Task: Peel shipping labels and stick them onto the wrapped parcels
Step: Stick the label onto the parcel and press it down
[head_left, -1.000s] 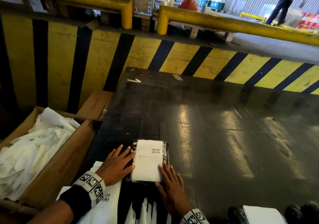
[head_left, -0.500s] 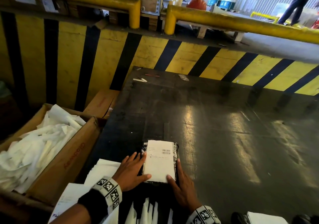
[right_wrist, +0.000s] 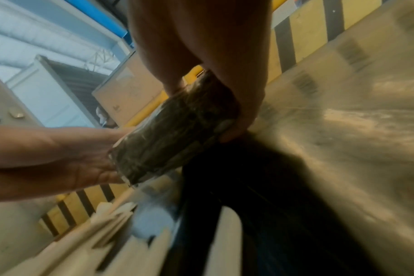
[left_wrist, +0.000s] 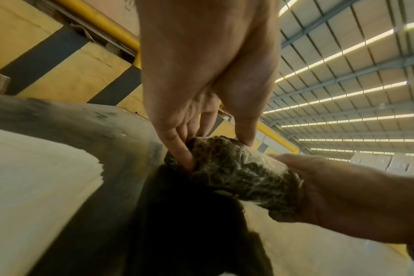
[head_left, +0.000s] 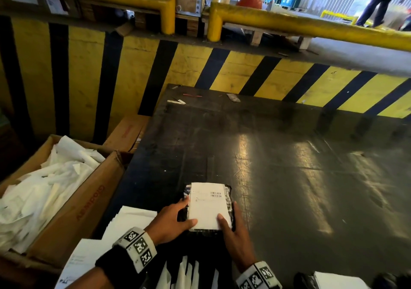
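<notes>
A parcel [head_left: 228, 202] wrapped in dark plastic lies on the black table [head_left: 289, 166] near its front edge, with a white shipping label [head_left: 208, 206] covering its top. My left hand [head_left: 178, 216] grips the parcel's left side, thumb on the label's near corner. My right hand [head_left: 232, 225] grips the right side, its thumb also on the label. In the left wrist view my left hand [left_wrist: 201, 145] pinches the crinkled parcel [left_wrist: 236, 171]. In the right wrist view my right hand's [right_wrist: 236, 119] fingers curl round the parcel [right_wrist: 175, 136], whose underside shows above the table.
A cardboard box [head_left: 89, 197] full of white backing paper stands left of the table. A stack of label sheets [head_left: 129, 222] lies by my left wrist. Another labelled parcel [head_left: 335, 281] sits at the bottom right. A yellow-and-black striped wall [head_left: 244, 70] bounds the far side.
Both hands lay flat beside the label a second ago. They have since closed onto the parcel's sides, thumbs on the label. The camera has swung slightly left.
</notes>
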Motion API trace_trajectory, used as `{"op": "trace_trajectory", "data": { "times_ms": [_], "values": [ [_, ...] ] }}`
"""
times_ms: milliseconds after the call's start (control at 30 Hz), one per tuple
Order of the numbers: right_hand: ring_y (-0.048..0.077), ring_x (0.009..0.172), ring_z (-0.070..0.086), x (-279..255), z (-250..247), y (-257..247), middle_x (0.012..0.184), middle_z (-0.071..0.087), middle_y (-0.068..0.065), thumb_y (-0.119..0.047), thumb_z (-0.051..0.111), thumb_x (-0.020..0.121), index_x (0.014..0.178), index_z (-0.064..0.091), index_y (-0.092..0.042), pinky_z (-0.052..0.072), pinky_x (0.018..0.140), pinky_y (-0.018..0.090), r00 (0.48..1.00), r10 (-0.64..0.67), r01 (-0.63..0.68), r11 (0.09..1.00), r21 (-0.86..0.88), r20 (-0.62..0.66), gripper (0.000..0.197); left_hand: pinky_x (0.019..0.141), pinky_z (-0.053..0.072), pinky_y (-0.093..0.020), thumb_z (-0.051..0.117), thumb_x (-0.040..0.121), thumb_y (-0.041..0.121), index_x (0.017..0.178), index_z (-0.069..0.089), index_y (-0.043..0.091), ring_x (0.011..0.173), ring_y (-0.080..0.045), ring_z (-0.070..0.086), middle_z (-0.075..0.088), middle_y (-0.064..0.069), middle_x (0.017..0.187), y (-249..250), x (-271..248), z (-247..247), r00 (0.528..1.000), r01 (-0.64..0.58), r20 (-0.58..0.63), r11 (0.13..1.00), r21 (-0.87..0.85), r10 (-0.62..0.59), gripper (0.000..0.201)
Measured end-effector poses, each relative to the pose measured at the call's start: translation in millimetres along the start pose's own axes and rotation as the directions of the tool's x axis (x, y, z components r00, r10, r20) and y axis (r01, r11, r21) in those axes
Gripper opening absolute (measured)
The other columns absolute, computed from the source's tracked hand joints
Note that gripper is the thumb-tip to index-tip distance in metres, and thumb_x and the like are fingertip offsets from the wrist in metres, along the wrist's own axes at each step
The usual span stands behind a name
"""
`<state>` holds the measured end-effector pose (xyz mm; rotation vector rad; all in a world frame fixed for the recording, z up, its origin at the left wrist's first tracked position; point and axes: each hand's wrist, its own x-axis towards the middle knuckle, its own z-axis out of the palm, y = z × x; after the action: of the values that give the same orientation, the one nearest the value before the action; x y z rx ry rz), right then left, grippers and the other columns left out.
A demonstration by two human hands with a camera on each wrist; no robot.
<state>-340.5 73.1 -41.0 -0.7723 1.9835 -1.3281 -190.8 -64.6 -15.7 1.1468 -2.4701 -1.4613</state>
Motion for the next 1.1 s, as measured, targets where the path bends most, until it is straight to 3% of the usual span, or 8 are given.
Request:
{"op": "trace_trajectory", "data": {
  "times_ms": [133, 300, 433, 533, 700, 800, 967, 1100],
  "values": [
    [0.014, 0.116, 0.054, 7, -3, 4, 0.135, 0.051, -0.002, -0.029, 0.064, 0.086, 0.145, 0.027, -0.026, 0.045, 0.102, 0.039, 0.994, 0.108, -0.109, 0.992, 0.067, 0.014, 0.07, 0.106, 0.03, -0.02, 0.068, 0.084, 0.031, 0.146, 0.029, 0.015, 0.132, -0.012, 0.039, 0.041, 0.002, 0.146, 9, 1, -2, 0.999, 0.033, 0.022, 0.999, -0.004, -0.033, 0.075],
    [0.013, 0.111, 0.053, 6, -5, 5, 0.128, 0.047, -0.007, -0.024, 0.059, 0.09, 0.145, 0.026, -0.026, 0.051, 0.088, 0.026, 0.99, 0.113, -0.122, 0.986, 0.11, 0.083, 0.064, 0.11, 0.028, -0.023, 0.069, 0.081, 0.035, 0.147, 0.026, 0.019, 0.135, -0.012, 0.036, 0.037, 0.003, 0.148, -1, 0, -2, 0.998, 0.044, 0.034, 0.999, -0.023, -0.044, 0.08],
    [0.025, 0.11, 0.06, 14, -6, 5, 0.135, 0.051, 0.009, -0.019, 0.057, 0.091, 0.142, 0.032, -0.027, 0.051, 0.093, 0.047, 0.981, 0.163, -0.184, 0.95, 0.253, 0.1, 0.057, 0.109, 0.027, -0.023, 0.057, 0.09, 0.038, 0.146, 0.027, 0.024, 0.131, -0.007, 0.036, 0.038, 0.006, 0.147, -7, 3, -3, 1.0, 0.028, 0.014, 0.988, -0.149, -0.026, 0.064],
    [0.027, 0.109, 0.062, 16, -10, 0, 0.132, 0.055, 0.012, -0.013, 0.057, 0.091, 0.139, 0.037, -0.029, 0.05, 0.094, 0.049, 0.985, 0.151, -0.17, 0.924, 0.342, 0.08, 0.054, 0.112, 0.02, -0.023, 0.035, 0.1, 0.034, 0.145, 0.029, 0.02, 0.138, -0.012, 0.03, 0.033, 0.0, 0.151, -11, 5, -1, 0.995, 0.048, -0.078, 0.98, -0.194, -0.064, 0.048],
    [0.028, 0.107, 0.063, 2, -34, -21, 0.129, 0.058, 0.009, -0.018, 0.06, 0.089, 0.138, 0.039, -0.032, 0.051, 0.091, 0.052, 0.998, 0.062, -0.07, 0.919, 0.387, 0.032, 0.056, 0.116, 0.017, -0.033, 0.026, 0.102, 0.027, 0.144, 0.031, 0.017, 0.143, -0.024, 0.02, 0.025, -0.008, 0.154, -31, 10, 13, 0.995, 0.091, 0.013, 0.975, 0.201, -0.096, 0.044],
    [0.027, 0.106, 0.064, -25, -56, -38, 0.127, 0.06, 0.004, -0.019, 0.06, 0.088, 0.139, 0.039, -0.032, 0.055, 0.08, 0.041, 1.0, -0.005, 0.014, 0.931, 0.364, -0.027, 0.056, 0.115, 0.017, -0.041, 0.025, 0.101, 0.035, 0.145, 0.029, 0.016, 0.145, -0.027, 0.01, 0.011, -0.011, 0.157, -32, 13, 23, 0.99, 0.065, 0.066, 0.812, 0.579, -0.126, 0.048],
    [0.011, 0.1, 0.067, -80, -104, -57, 0.119, 0.064, -0.004, -0.013, 0.058, 0.089, 0.127, 0.046, -0.038, 0.057, 0.08, 0.031, 0.989, -0.056, 0.103, 0.925, 0.367, -0.135, 0.047, 0.116, 0.013, -0.043, 0.025, 0.099, 0.044, 0.145, 0.026, 0.014, 0.145, -0.024, 0.007, 0.007, -0.008, 0.158, -18, 14, 49, 0.981, -0.035, 0.16, 0.718, 0.695, -0.106, 0.055],
    [0.016, 0.104, 0.066, -122, -147, -51, 0.117, 0.068, -0.005, -0.027, 0.069, 0.076, 0.122, 0.053, -0.039, 0.056, 0.08, 0.031, 0.986, -0.034, 0.101, 0.903, 0.417, -0.166, 0.05, 0.116, 0.005, -0.047, 0.025, 0.099, 0.044, 0.146, 0.023, 0.018, 0.146, -0.022, 0.006, 0.006, -0.007, 0.159, 5, 6, 78, 0.973, -0.061, 0.197, 0.686, 0.725, -0.122, 0.054]
  ]
}}
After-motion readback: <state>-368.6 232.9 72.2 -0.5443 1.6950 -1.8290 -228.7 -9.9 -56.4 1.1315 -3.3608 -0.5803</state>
